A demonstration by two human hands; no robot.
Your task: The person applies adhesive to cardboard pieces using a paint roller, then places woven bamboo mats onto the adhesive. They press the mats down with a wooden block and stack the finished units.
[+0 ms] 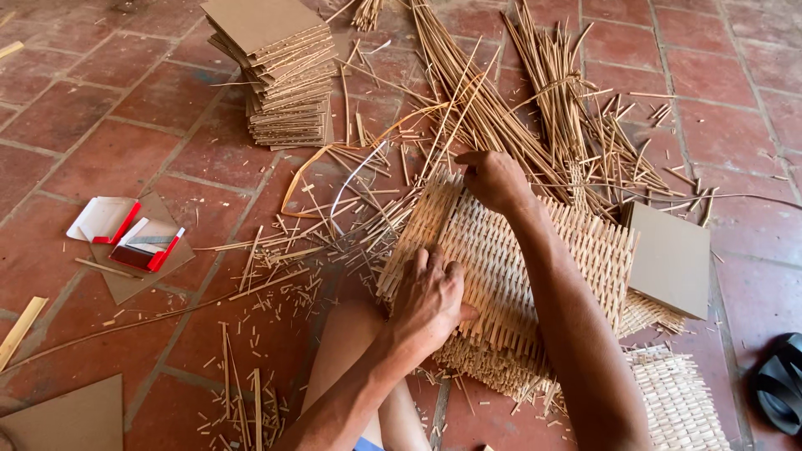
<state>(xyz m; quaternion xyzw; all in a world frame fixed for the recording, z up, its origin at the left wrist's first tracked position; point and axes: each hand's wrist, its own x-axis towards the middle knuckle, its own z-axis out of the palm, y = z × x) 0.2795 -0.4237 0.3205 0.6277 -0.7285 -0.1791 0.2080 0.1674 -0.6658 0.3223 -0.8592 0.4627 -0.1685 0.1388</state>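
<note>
Nearest the camera, a bare knee (351,334) rises from the bottom edge, and the left hand (428,302) comes up beside it. That hand lies flat, palm down, fingers spread and pressing on the near left part of a woven mat (535,267); it pins the mat more than it grips it.

The mat is a tight panel of pale straw strips, lying on top of a stack of similar mats (668,401) that shows at the near right. Its long axis runs from the far left corner toward the near right, slanting across the red tile floor (100,150). Loose strip ends stick out along its left edge, pointing left and far.

Farther on, the right hand (494,179) reaches over the mat to its far left corner. It is curled into a loose fist, fingers tucked under, seemingly pinching a strip end at the mat's edge; the strip itself is hidden by the fingers. So the right hand is at the working edge, and the left sits nearer, holding the mat down.

A cardboard square (672,255) rests on the mat's right end. Beyond the hands, long straw stalks (535,92) fan away, pointing far. At the far left stands a pile of cardboard squares (280,71); at the left, two red and white boxes (129,234).
</note>
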